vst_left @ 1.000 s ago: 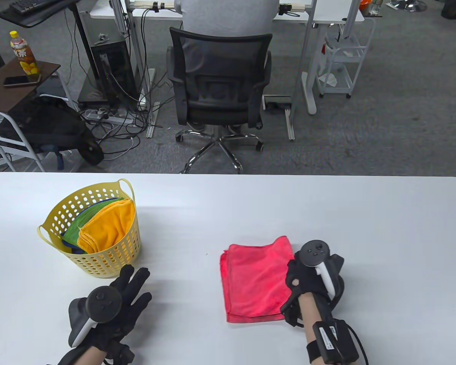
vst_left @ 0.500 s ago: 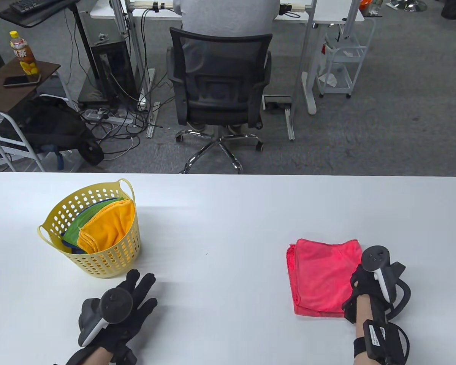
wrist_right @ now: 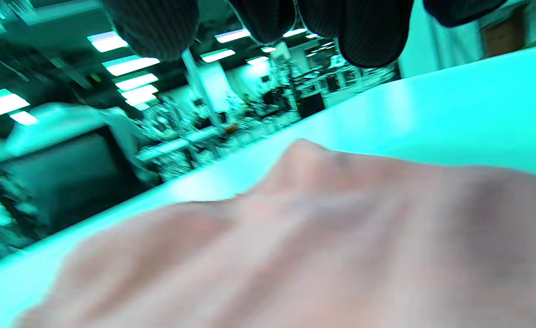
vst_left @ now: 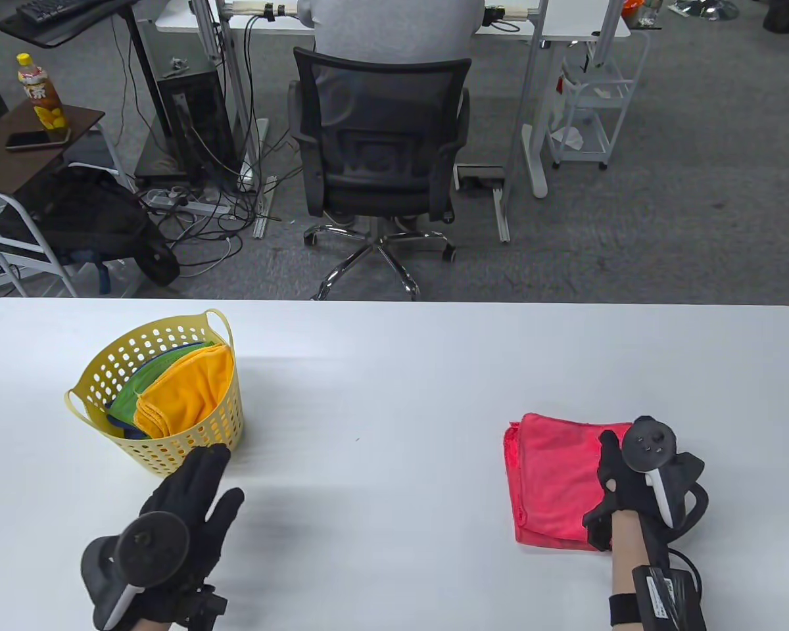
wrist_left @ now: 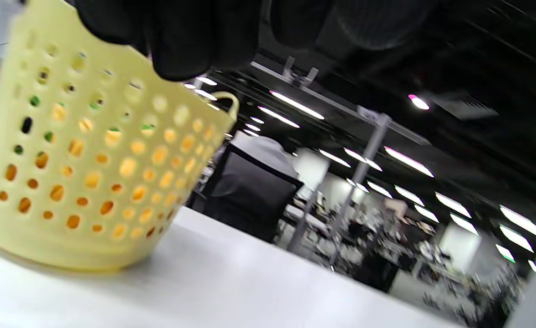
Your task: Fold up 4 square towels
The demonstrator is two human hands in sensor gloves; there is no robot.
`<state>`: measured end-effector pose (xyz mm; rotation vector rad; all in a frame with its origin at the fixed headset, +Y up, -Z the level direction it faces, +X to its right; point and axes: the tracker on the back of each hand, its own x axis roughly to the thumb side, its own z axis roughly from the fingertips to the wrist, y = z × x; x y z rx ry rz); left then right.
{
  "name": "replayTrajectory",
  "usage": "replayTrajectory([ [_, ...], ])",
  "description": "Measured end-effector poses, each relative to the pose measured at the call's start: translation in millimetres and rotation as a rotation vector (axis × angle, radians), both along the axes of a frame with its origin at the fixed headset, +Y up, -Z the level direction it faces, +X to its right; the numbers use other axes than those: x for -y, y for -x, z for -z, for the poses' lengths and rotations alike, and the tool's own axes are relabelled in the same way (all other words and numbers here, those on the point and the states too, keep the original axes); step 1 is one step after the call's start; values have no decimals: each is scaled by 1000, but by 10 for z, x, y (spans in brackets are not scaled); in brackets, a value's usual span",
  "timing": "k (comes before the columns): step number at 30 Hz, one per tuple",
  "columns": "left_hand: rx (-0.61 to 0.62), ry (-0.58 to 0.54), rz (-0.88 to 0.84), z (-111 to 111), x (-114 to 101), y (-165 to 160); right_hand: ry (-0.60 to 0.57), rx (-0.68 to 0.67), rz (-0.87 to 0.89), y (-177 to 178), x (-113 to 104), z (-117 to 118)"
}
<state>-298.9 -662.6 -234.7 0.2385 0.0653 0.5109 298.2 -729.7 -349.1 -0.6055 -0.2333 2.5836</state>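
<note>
Red folded towel (vst_left: pixel 559 480) sits near the right front of the surface (vst_left: pixel 394 368) under the right hand (vst_left: pixel 631 486), fingers flat on it, left hand (vst_left: pixel 184 519) released, reaching for the basket (vst_left: pixel 164 394): risk is tipping the light basket

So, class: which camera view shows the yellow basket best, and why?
The table view: the whole yellow basket shows, rim, handles and towels inside. The left wrist view gives only its perforated side, close and cropped, under the left hand. The right wrist view misses it.
</note>
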Motion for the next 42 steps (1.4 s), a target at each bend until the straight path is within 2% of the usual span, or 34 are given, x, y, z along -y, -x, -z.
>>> replayTrajectory([
  [3,-62,99,56,251,-263,64,-59,-94,60,150,-76,4],
  [6,-174,221,155,827,-500,61,-100,-151,55,252,-120,13],
  [8,-243,390,229,1294,-538,39,-113,-170,53,272,-131,14],
  [10,-302,525,256,1632,-501,48,-117,-187,72,251,-116,18],
  [12,-360,581,183,1888,-412,91,-127,-216,105,218,-87,20],
  [15,-397,657,103,2119,-233,129,-129,-245,148,161,-20,32],
  [18,-432,676,110,2201,-97,153,-123,-257,159,153,1,40],
  [22,-475,594,65,2179,47,213,-147,-300,241,207,17,60],
  [23,-467,602,55,2161,43,228,-153,-303,247,222,17,60],
  [26,-417,517,-25,2057,-93,297,-155,-314,227,263,8,55],
  [31,-317,339,-144,1667,-721,406,-165,-326,247,293,0,61],
  [35,-215,159,-357,1241,-1248,441,-165,-345,253,344,-6,48],
  [38,-92,26,-532,910,-1612,362,-182,-363,265,391,-52,29],
  [42,96,-119,-603,594,-1991,119,-207,-390,302,441,-111,7],
])
